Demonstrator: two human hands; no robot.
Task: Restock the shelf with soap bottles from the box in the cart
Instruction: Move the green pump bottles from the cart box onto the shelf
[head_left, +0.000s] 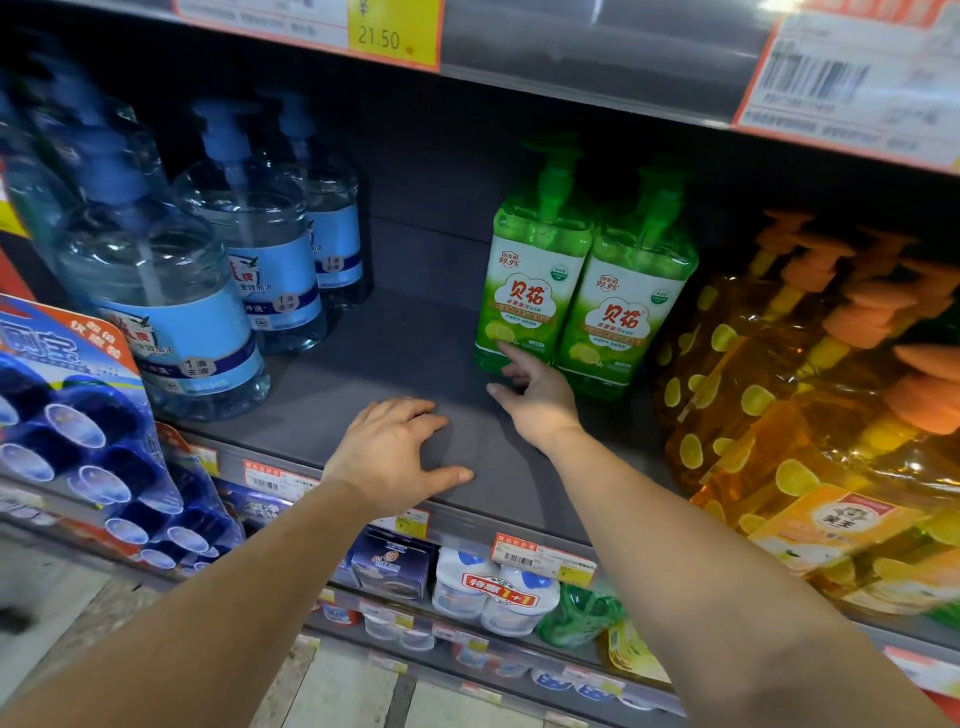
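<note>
Head view down onto a dark shelf (415, 364) in a shop aisle. Left hand (395, 454) spread flat near the shelf's front edge, fingers relaxed, gripping nothing. Right hand (535, 389) further in, fingers extended, fingertips touching the base of the nearer of two green soap bottles (535, 275), wrapped round nothing. Second green bottle (626, 306) just right of the first, the two touching side by side. Bare shelf between and beyond both hands. Beyond the left hand, clear pump bottles with blue labels (208, 291). Right of the right hand, orange pump bottles (810, 405) packed close.

Likely risks: a push low on the tall green bottle tipping it backward, or nudging it into its neighbour and toppling both; a forearm sweeping right and knocking the orange stock.

Not in view: the cart and the box of soap, so remaining stock impossible to judge. Depth of the shelf behind the green bottles lost in shadow. Price tags (395, 36) above blurred, mostly unreadable. Lower shelf goods partly cut off by both arms.
</note>
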